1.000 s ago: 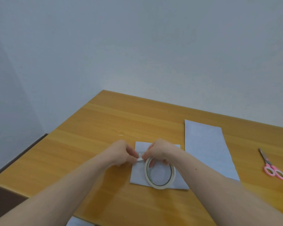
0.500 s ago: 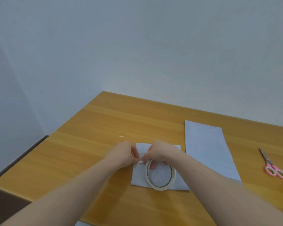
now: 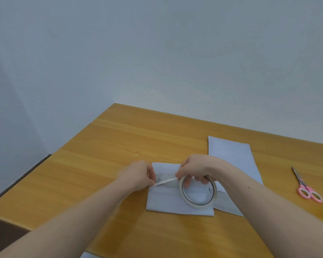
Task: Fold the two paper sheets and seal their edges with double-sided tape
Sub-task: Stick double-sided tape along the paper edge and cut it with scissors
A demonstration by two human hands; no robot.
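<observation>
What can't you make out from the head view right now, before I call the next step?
- Tape end: the left hand covers where the strip ends.
- Folded sheet: the roll and right hand hide its top edge.
- Dark print near the roll: too small to read.
- White scrap: cut off by the bottom edge.

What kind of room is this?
Probably a plain office or study corner set up for paper craft: a wooden desk against bare walls, with paper, tape and scissors.

Glossy varnished wooden table (image 3: 108, 175); matt white paper sheets (image 3: 168, 203); scissors (image 3: 306, 187) with pink plastic handles
</observation>
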